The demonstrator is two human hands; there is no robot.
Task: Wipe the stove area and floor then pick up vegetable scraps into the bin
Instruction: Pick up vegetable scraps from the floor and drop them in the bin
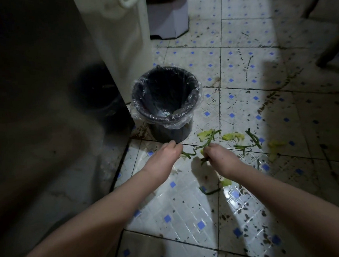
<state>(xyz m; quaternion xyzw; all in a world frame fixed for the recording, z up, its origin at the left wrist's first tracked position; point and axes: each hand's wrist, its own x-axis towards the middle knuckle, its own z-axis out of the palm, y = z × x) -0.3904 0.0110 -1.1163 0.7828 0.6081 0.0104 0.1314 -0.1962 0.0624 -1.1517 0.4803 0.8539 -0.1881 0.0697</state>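
Starting at the left, a pale appliance stands on the tiled floor. Just beside its corner sits the dark bin, lined with a clear bag and open at the top. The person's left hand hangs just in front of the bin, fingers curled at the end of a green stem; whether it actually pinches that stem cannot be told. Next comes the right hand, closed round a few more stems that stick out above and below the fist. Around and to the right of it, the vegetable scraps lie loose on the tiles: pale leaf pieces, a tangle of dark stems and a yellowish bit. Two more lie nearer the person, beside the right forearm. They look light, limp and probably damp, so they may cling to the glossy tile. The stems are best pinched mid-length or bunched, the leaves lifted from an edge. No brand, label or writing can be read anywhere.
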